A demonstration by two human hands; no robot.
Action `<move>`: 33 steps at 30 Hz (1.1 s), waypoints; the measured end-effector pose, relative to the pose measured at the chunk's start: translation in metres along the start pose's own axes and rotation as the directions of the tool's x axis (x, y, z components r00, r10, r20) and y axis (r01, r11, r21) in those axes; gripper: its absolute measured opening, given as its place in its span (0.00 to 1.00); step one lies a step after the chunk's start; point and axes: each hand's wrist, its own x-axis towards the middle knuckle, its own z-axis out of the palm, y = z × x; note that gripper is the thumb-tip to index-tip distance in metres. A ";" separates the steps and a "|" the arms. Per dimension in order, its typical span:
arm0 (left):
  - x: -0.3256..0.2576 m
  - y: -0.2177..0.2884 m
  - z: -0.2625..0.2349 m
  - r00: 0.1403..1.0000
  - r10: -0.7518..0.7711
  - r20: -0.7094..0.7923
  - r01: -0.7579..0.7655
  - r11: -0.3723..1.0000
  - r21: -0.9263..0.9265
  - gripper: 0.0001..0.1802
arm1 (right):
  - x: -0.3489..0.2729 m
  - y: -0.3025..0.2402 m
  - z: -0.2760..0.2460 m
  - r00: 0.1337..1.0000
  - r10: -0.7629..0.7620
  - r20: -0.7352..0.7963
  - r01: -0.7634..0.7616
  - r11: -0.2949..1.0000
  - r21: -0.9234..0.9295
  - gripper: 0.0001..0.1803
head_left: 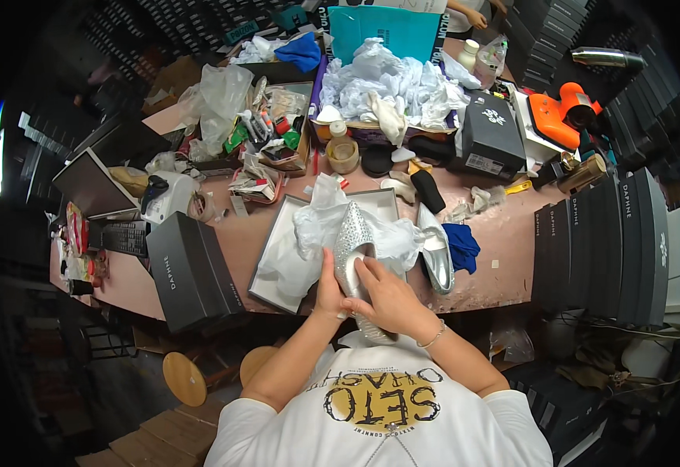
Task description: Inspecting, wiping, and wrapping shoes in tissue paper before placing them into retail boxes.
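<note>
A silver shoe [352, 233] covered in sparkling studs is held up in front of me, its pointed toe facing away and its heel end near my chest. Wrapped along its left side is my left hand [328, 288]. The fingers of my right hand [387, 300] reach into the shoe's opening, with the thumb at its side. Beneath it lies an open shoebox [278, 233] with white tissue paper [320, 226] spilling out. A second silver shoe [436, 253] rests on the table to the right of the box, beside a dark blue cloth [462, 247].
Dark shoeboxes [192, 268] stand at the left and in a row [604, 241] at the right. At the back are a carton of crumpled paper [390, 86], a bottle [342, 148], a black box [492, 132] and an orange tool [558, 117]. A stool [184, 379] stands below the table.
</note>
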 end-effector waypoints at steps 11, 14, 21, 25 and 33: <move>-0.010 -0.006 -0.034 0.973 -0.230 -0.027 0.229 0.972 -0.047 0.31 | 0.013 0.027 0.018 0.997 -0.013 -0.082 0.004 0.993 -0.119 0.11; -0.004 0.002 -0.038 0.964 -0.266 0.019 0.267 0.963 -0.035 0.31 | 0.009 0.023 0.012 0.985 -0.071 -0.154 0.065 0.997 -0.047 0.12; -0.037 0.031 -0.041 0.832 -0.532 0.159 0.528 0.846 0.072 0.34 | 0.001 0.080 -0.018 0.939 0.116 0.324 -0.324 0.612 0.721 0.32; -0.054 0.012 -0.038 0.949 -0.306 0.080 0.287 0.939 0.189 0.32 | -0.007 0.060 -0.014 0.907 0.031 0.420 -0.406 0.331 0.852 0.31; -0.055 0.010 -0.044 0.993 -0.117 0.007 0.102 0.897 0.430 0.29 | 0.004 0.072 -0.034 0.859 0.122 0.497 -0.475 0.552 0.686 0.32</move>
